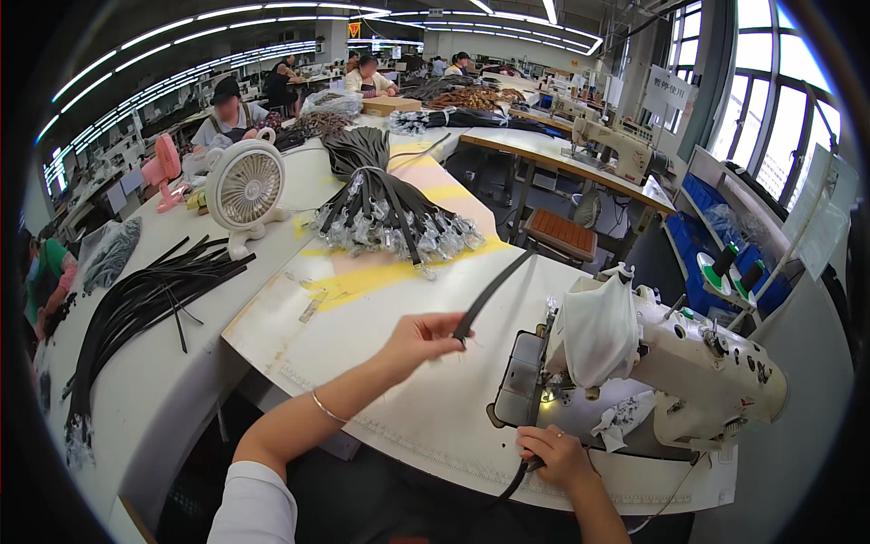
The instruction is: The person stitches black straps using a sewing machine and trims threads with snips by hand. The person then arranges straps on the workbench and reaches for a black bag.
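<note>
I have my left hand (424, 337) pinched on one end of a black strap (494, 290), which rises up and away to the right over the white surface (399, 299). My right hand (555, 456) is closed on another strap end at the near edge, just beside the sewing machine (671, 363). A small fan (245, 189) stands far left.

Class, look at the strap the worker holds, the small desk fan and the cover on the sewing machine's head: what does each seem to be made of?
Strap: probably leather or a synthetic like it; black, dull, thin, and it bends between left hand and right hand.
Fan: likely moulded plastic; smooth cream shell with a slotted grille.
Cover: looks like white cloth; it sags in soft folds.
</note>
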Available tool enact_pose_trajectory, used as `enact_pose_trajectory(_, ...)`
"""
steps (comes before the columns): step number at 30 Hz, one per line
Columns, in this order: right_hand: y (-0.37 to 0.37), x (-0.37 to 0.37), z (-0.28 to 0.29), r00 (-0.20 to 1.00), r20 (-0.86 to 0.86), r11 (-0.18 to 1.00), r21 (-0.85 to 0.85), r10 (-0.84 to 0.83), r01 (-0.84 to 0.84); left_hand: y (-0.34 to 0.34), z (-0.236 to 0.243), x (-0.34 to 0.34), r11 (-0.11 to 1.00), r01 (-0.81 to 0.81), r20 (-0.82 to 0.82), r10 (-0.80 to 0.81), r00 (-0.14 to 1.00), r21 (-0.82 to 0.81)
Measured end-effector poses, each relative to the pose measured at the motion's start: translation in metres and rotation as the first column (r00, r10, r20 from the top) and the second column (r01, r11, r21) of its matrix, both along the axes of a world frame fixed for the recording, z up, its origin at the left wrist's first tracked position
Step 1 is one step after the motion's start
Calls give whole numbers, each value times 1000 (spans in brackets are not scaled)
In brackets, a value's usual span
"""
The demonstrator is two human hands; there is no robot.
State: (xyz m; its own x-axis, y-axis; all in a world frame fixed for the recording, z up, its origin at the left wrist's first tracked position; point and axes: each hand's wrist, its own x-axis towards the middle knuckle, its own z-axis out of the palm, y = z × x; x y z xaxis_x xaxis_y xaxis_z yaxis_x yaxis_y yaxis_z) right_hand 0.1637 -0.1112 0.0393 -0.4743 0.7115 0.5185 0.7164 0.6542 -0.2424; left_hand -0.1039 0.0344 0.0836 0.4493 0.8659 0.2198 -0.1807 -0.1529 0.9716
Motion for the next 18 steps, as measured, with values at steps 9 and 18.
enact_pose_trajectory(9, -3, -6, 4, 999, -33, 999, -29, 23, -24, 29, 121, -364, 658, -750, 753, 459, 472, 69)
enact_pose_trajectory(18, -4, -13, 7, 998, -61, 999, -32, 18, -20, -210, 21, -556, -706, -597, 474, 406, -782, -381)
